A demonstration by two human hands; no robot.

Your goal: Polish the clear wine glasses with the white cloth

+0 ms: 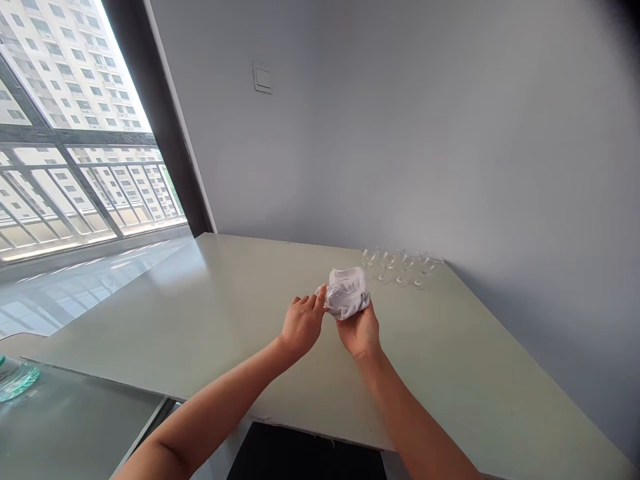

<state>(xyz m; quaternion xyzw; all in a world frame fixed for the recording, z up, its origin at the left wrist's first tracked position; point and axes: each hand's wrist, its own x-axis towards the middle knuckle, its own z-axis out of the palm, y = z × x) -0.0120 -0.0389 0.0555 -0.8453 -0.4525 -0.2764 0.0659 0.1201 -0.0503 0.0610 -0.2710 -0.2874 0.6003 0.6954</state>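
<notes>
Worn-camera view, two bare hands working above a pale tabletop (240,287). Left hand (303,323) is coming in from the left, its fingers curling and gripping the end of a clear glass (342,295) at the cloth's left edge; exact part of the glass being held is too small to tell. Right hand (361,330) is cupping a white cloth (350,277) from below and from the right, fingers closing around it, some of them hiding behind the folds.

Glass is lying tilted between the hands, cloth wrapping its bowl and bunching round it; white folds are showing through the clear wall. Whether cloth is also filling the inside, cannot tell.

Beyond the hands, toward the back right edge of the tabletop, four stemmed glasses are standing upright in a close row: first (370,255), second (389,261), third (409,261), fourth (430,264). Their bowls are opening upward, wall and tabletop showing through them. The leftmost is standing nearest the cloth, its lower part partly hidden.

At lower left, a green-tinted glass dish (19,379) is resting on a gray surface (75,420), running out of view; contents cannot be told. Wall switch (263,79) is sitting above the tabletop, window (75,133) is letting in light at left.
</notes>
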